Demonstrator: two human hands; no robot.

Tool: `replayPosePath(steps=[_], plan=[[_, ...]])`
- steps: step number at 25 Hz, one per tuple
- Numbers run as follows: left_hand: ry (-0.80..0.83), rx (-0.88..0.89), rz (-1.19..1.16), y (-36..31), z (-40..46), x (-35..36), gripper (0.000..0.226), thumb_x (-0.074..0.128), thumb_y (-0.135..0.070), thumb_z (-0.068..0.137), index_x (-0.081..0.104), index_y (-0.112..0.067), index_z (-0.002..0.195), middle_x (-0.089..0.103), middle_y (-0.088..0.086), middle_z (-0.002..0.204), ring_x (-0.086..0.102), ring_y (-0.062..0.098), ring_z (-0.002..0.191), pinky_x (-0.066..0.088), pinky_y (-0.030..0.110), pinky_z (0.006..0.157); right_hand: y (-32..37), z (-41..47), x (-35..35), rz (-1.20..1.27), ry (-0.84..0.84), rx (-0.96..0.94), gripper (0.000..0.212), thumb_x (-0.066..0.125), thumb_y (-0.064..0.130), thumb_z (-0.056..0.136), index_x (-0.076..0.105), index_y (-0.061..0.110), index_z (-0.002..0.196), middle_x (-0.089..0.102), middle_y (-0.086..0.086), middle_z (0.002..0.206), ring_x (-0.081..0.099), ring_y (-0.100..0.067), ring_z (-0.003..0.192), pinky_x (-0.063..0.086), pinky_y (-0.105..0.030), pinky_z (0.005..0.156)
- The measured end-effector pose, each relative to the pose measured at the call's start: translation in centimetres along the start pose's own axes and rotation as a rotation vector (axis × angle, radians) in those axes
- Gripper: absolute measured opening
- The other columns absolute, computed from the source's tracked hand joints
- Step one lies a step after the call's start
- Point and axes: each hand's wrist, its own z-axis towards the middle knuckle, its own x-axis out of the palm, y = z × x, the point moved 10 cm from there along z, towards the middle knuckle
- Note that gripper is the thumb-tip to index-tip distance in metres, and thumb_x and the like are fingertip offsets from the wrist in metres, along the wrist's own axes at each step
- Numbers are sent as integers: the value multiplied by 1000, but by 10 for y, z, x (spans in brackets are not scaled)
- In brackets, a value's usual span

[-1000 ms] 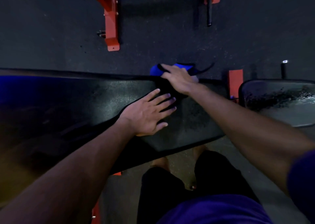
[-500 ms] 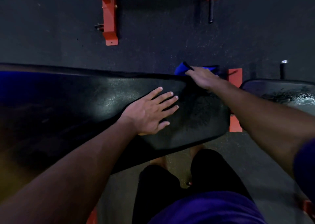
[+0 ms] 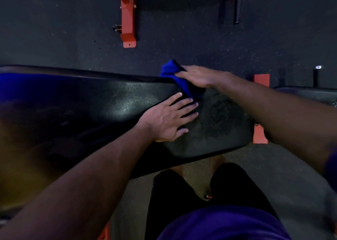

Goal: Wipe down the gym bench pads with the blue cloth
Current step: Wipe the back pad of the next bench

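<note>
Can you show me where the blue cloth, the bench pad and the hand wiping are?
blue cloth (image 3: 170,70): head view, bunched far end.
bench pad (image 3: 109,101): head view, shiny top.
right hand (image 3: 198,76): head view, back of hand.
</note>
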Motion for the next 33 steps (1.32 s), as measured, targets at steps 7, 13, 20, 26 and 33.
replayPosePath(steps=[7,13,20,26,33], plan=[[60,-21,14,0,-3,1,64,23,-54,104,25,-23,161,18,6,170,12,26,157,1,50,127,-22,-12,-12,-91,-64,102,46,39,39,103,36,39,148,43,2,153,42,-20,137,30,-26,96],[115,-34,-54,-5,-9,-10,63,25,-55,106,25,-24,161,17,4,170,10,23,158,0,45,127,184,-19,3,-265,-141,-398,47,46,13,89,48,8,136,58,-11,132,55,-21,118,37,-20,101],[-66,-170,-151,-3,-117,-56,59,36,-45,107,27,-22,160,21,7,169,16,22,157,1,42,126,150,-159,-35,-95,-638,-101,35,47,16,100,45,15,135,60,-12,131,56,-28,121,41,-35,98],[-241,-356,-127,31,-246,-76,50,45,-39,99,59,-17,142,53,10,151,48,24,142,24,47,122,83,-236,59,385,-890,100,37,46,39,100,52,26,135,58,7,131,52,-15,128,35,-29,108],[-74,-339,-85,25,-252,-63,60,31,-44,108,18,-23,162,9,2,171,3,17,158,-7,44,127,72,-288,136,379,-1040,284,26,48,25,101,54,20,126,63,-3,124,57,-23,120,38,-30,96]])
